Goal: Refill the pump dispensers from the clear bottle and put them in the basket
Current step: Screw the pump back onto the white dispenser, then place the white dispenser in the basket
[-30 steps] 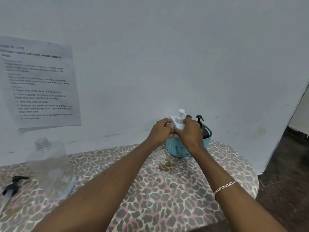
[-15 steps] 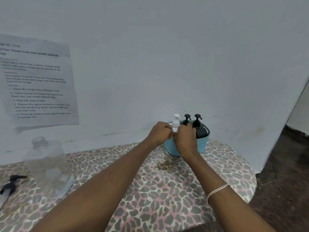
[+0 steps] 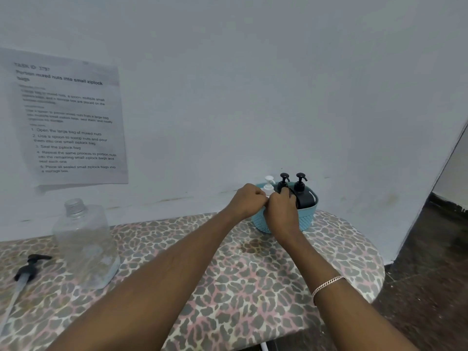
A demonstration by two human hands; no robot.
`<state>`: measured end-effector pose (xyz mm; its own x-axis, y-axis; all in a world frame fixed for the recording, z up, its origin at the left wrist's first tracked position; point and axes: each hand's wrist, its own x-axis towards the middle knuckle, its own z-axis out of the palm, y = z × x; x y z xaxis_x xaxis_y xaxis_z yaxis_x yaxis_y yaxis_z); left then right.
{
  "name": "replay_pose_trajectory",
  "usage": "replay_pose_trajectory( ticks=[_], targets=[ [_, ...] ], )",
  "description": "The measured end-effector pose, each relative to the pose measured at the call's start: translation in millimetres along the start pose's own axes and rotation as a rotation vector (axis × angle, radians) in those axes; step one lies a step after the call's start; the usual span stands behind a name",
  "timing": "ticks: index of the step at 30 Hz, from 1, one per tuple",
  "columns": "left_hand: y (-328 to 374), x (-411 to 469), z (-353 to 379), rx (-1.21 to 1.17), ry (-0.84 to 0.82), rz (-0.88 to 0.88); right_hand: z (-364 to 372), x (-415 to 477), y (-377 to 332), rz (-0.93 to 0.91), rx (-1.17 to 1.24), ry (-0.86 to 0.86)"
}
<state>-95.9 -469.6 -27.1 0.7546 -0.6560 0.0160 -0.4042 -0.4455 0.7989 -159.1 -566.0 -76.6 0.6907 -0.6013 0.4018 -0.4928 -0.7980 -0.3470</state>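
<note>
A teal basket stands on the table by the wall. Two black pump dispensers stand inside it. A white pump dispenser sits low in the basket's left side, only its pump head showing. My left hand and my right hand are curled together at the basket's near left rim, around the white dispenser's hidden body. The clear bottle stands uncapped at the table's left, far from both hands.
A loose black pump with a long tube lies at the left edge beside the clear bottle. The leopard-print table ends in a rounded right edge above a dark floor. A printed sheet hangs on the wall.
Both hands lowered the white dispenser from above the basket down into its left side. The two black dispensers came into view behind my right hand.
</note>
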Motion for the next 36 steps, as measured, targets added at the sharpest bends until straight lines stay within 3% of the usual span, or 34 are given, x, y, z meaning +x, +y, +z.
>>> replay_pose_trajectory(
  ticks=[10, 20, 27, 31, 36],
  targets=[
    [-24.6, -52.8, -33.5, 0.001, 0.12, 0.069, 5.1, -10.4, 2.3, -0.028, 0.039, 0.042],
    [-92.7, -152.3, -84.1, -0.062, 0.276, 0.1, -5.9, -63.2, -58.2, -0.145, 0.404, 0.201],
    [-145.9, -226.8, -108.4, -0.076, 0.517, 0.082, -24.9, -103.5, -159.0, -0.328, 0.689, 0.047],
    [-177.5, -261.3, -120.5, -0.079, 0.626, 0.068, -42.7, -132.8, -217.9, -0.438, 0.848, -0.131],
    [-215.4, -277.9, -140.0, -0.044, 0.796, -0.004, -57.5, -166.4, -296.2, -0.623, 0.897, -0.301]
  ],
)
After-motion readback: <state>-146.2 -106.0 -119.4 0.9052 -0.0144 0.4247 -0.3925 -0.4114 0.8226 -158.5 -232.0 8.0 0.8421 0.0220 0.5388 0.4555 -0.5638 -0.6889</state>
